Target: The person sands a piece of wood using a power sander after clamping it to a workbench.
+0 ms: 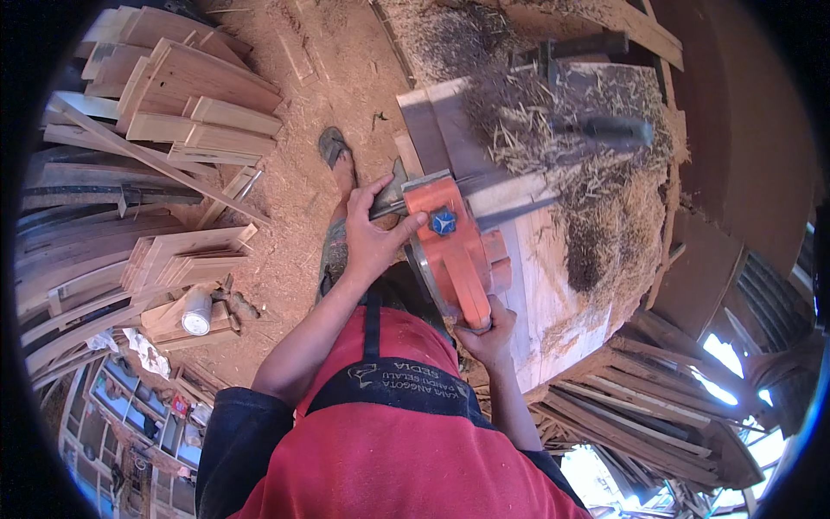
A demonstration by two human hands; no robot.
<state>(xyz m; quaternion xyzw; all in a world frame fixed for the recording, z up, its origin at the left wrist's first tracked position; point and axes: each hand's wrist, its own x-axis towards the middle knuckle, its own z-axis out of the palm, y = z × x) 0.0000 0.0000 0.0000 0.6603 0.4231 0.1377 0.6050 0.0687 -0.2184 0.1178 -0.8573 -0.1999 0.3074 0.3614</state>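
Observation:
An orange electric planer point(454, 251) with a blue knob rests on a pale wooden board point(540, 268) on the workbench. My right hand point(488, 333) is closed around its rear handle. My left hand point(372, 229) grips the planer's front left side, its thumb on the body beside the knob and its fingers reaching over a dark metal part there. Part of the left fingers' contact is hidden. A greyish flat piece point(391, 189) shows just beyond those fingers. Shavings point(605, 130) heap on the far right of the bench.
A dark clamp-like tool point(579, 48) and a dark handled tool point(618, 130) lie among the shavings. Stacked boards point(199, 86) line the left side. A can point(197, 311) stands at lower left. Sawdust covers the floor point(298, 164). More planks point(640, 406) lie at lower right.

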